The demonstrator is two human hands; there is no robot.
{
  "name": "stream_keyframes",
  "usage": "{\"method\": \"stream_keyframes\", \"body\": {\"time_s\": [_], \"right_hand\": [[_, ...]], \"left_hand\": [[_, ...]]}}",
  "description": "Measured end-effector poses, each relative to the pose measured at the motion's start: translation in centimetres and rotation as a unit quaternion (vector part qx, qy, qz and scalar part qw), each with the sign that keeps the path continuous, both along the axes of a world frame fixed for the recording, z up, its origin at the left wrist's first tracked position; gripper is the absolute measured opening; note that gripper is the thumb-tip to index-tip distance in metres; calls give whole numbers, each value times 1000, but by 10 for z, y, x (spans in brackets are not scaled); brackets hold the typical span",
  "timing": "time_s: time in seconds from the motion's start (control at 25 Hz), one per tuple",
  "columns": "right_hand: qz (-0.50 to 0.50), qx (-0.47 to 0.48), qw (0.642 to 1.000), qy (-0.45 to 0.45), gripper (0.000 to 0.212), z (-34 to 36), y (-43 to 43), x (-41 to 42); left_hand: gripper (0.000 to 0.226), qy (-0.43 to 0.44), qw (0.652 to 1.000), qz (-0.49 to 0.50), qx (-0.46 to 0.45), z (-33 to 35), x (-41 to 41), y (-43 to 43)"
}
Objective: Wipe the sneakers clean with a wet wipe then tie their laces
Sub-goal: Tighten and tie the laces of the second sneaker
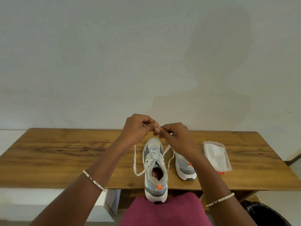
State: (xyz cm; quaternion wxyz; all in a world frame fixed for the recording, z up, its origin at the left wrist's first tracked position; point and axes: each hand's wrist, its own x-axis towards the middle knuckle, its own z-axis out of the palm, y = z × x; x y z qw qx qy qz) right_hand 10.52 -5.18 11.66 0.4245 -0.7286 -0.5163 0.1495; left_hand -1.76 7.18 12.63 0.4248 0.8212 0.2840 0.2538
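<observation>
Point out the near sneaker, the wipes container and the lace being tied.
near sneaker (155, 168): head view, on its tongue and collar.
wipes container (216, 154): head view, on the white wipe inside.
lace (134, 158): head view, on the strand hanging left of the shoe.

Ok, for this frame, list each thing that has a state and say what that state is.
Left hand: raised, pinching the lace.
Right hand: raised, pinching the lace.
Lace: untied, ends pulled up to the hands.
Near sneaker: upright, heel over the table edge.
Far sneaker: upright, partly hidden by the right hand.
Wipes container: open, white wipe showing.
</observation>
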Motion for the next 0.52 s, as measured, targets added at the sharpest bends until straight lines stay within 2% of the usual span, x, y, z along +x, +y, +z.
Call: {"method": "stream_keyframes", "body": {"time_s": [0.08, 0.16, 0.24, 0.28, 0.36, 0.4, 0.44, 0.48, 0.52], "right_hand": [[24, 30, 995, 90, 30, 3, 0, 2], [53, 74, 975, 204, 30, 8, 1, 2], [72, 133, 919, 365, 31, 11, 4, 5], [70, 167, 864, 469, 30, 11, 4, 9], [40, 255, 710, 655, 28, 7, -4, 27], [11, 298, 637, 710, 28, 2, -11, 41], [-28, 326, 598, 731, 28, -5, -19, 55], [-82, 329, 617, 710, 28, -11, -28, 68], [-145, 312, 684, 643, 30, -17, -38, 80]], "left_hand": [[10, -39, 992, -19, -119, 9, -3, 1], [13, -84, 968, -49, -230, 16, -3, -1], [16, -125, 941, -64, -307, 21, 2, -3], [19, -159, 919, -65, -354, 20, 3, 0], [18, -251, 845, -48, -469, 13, -4, 12], [15, -299, 801, -32, -518, 6, -13, 21], [12, -338, 764, -10, -549, -3, -23, 32], [11, -357, 748, 12, -559, -12, -32, 41], [14, -349, 763, 33, -543, -21, -40, 47]]}}
